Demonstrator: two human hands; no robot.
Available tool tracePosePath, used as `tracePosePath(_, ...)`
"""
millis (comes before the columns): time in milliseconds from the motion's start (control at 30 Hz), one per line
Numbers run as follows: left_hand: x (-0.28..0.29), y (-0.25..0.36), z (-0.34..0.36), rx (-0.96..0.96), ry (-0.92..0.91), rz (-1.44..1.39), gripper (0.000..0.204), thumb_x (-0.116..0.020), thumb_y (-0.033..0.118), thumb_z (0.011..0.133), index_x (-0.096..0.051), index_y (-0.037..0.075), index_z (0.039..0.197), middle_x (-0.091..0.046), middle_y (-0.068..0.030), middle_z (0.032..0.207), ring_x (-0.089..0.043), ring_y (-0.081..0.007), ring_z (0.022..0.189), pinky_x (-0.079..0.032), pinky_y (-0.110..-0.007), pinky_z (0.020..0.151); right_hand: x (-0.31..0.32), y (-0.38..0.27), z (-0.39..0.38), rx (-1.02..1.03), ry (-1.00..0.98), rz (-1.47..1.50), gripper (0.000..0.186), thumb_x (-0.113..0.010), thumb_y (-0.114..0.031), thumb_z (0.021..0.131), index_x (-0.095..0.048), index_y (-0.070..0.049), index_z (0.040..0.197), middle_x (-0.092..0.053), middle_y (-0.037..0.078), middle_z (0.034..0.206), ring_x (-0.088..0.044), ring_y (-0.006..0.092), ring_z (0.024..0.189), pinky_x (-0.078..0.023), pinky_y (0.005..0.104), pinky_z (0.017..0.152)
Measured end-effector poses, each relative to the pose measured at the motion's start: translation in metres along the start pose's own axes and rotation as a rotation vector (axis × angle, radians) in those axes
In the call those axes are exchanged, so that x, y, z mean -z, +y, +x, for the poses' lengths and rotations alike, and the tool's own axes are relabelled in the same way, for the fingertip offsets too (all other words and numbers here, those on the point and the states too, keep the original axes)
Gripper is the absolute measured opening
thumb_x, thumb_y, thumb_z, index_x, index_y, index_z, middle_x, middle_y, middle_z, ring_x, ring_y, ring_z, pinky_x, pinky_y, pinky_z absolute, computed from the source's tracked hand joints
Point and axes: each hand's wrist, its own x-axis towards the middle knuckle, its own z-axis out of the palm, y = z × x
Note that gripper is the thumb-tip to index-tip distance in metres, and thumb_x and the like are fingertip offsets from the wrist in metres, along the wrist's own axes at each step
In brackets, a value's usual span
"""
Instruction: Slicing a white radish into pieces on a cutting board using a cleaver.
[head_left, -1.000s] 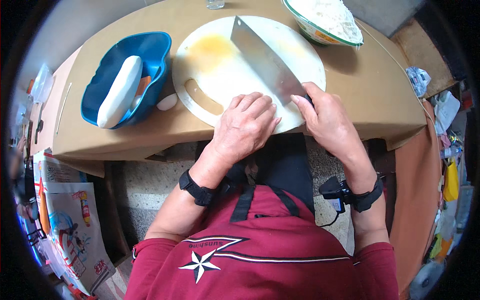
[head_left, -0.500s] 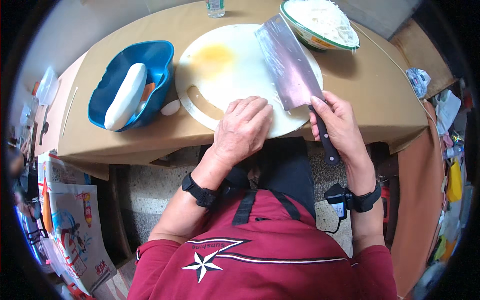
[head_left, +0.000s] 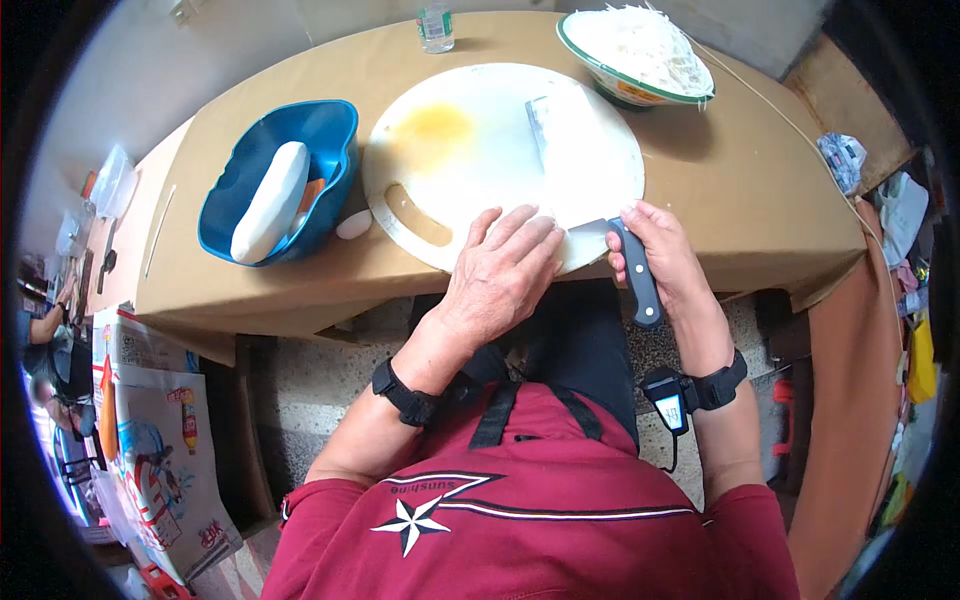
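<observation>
My right hand (head_left: 665,255) grips the black riveted handle of a cleaver (head_left: 640,280), thumb on top. The cleaver's broad blade lies over the right part of a round white cutting board (head_left: 480,110), mostly washed out by bright glare. My left hand (head_left: 508,265) rests at the board's near edge, left of the blade, with its fingers stretched and a little apart. Nothing shows in it, and what lies under its fingers is hidden. The board has a curved grip slot on its near left and a yellowish stain at the far left.
Left of the board stands a blue plastic basket (head_left: 222,190) holding a long peeled white radish (head_left: 272,205) and something orange. A small white piece (head_left: 354,225) lies beside it. At the far right is a green-rimmed bowl (head_left: 640,90) heaped with white shreds; a clear bottle (head_left: 436,30) stands behind.
The cleaver's blade has turned from raised and tilted, showing its face, to lower over the board. My left fingers have gone from curled to stretched out. The view has shifted slightly.
</observation>
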Motion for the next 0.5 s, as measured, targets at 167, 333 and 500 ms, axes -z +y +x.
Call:
tracePosePath(167,0.0,0.009,0.002,-0.023,-0.056,-0.001,0.041,-0.074,0.018,0.079,-0.063,0.007,0.117,-0.061,-0.0079,0.121,-0.054,-0.0281,0.121,-0.04,-0.046,0.102,0.013,0.002,0.009,-0.01,-0.018,0.088,0.023,-0.054,-0.029,0.101,-0.051,-0.007,0.1,-0.058,0.002,0.07,-0.057,0.0093,0.053,-0.05,0.0232,0.046)
tracePosePath(333,-0.004,0.017,0.011,-0.057,-0.068,-0.026,0.047,-0.075,0.028,0.079,-0.063,0.007,0.12,-0.059,-0.0074,0.124,-0.055,-0.027,0.115,-0.041,-0.043,0.098,0.012,0.001,0.008,-0.018,-0.028,0.213,0.024,-0.056,-0.031,0.1,-0.049,-0.009,0.096,-0.058,0.002,0.071,-0.057,0.0104,0.055,-0.05,0.0253,0.048)
tracePosePath(500,-0.008,0.015,0.012,-0.004,-0.092,0.024,0.049,-0.072,0.033,0.081,-0.061,0.007,0.121,-0.06,-0.0071,0.124,-0.055,-0.0269,0.111,-0.042,-0.042,0.095,0.015,0.005,0.013,-0.023,0.005,0.165,0.025,-0.055,-0.032,0.1,-0.051,-0.008,0.096,-0.059,0.002,0.071,-0.057,0.0106,0.055,-0.05,0.0256,0.047)
